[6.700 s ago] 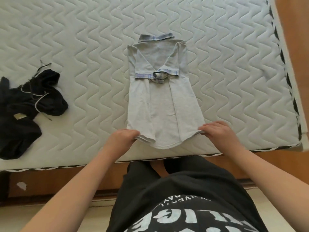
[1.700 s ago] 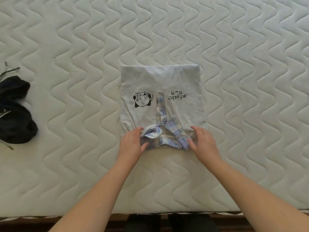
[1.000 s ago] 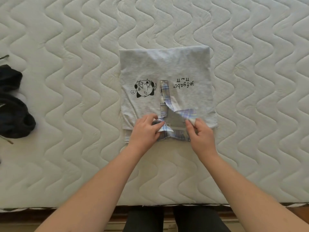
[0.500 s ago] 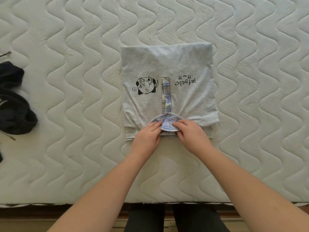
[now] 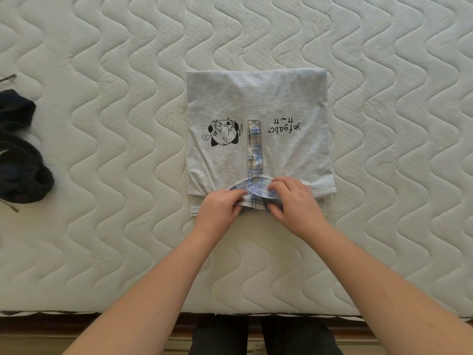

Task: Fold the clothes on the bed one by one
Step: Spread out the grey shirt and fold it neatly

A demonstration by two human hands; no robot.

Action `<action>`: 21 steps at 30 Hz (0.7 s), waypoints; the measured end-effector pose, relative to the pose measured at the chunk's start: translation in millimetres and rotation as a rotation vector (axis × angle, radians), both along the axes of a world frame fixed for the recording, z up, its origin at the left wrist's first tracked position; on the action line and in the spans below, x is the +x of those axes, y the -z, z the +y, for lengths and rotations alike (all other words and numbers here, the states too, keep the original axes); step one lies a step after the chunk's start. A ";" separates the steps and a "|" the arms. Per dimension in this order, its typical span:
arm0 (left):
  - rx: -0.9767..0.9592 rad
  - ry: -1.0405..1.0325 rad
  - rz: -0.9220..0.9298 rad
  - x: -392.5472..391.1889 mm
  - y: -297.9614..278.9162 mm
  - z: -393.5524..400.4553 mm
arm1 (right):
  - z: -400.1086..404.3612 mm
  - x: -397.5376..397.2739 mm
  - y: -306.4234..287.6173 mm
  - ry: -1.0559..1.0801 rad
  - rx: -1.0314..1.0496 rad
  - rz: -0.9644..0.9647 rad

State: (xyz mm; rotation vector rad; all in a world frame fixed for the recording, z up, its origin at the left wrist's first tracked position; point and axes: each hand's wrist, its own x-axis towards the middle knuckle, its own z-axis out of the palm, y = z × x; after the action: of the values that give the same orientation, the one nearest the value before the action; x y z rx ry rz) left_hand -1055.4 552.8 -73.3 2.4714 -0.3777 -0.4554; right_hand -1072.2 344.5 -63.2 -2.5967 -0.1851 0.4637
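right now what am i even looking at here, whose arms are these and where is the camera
There is no machine here. A person wears a camera on the head, and it looks forward and down, so the two bare arms reaching in from the bottom are the wearer's own.

The white quilted surface is a mattress. On it lies a grey shirt, folded into a rectangle, with a small cartoon print and a plaid strip down the middle. At its near edge is the plaid collar.

The left hand and right hand both pinch that collar in their fingers. At the far left lies a heap of dark clothes, not yet folded.
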 end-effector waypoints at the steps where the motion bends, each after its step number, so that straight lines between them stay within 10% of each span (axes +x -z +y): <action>1: 0.001 0.010 0.007 1.4 -0.3 -1.2 | 2.0 3.6 0.5 -0.021 -0.024 -0.023; 21: -0.055 -0.140 0.103 11.2 4.0 -8.2 | 1.2 30.1 9.0 0.260 0.286 0.311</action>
State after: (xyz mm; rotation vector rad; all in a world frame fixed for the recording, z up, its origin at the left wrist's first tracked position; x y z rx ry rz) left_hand -1044.2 544.6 -77.2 2.3904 -0.1720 -0.5037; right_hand -1042.1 345.7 -72.2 -2.1960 0.1784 0.6813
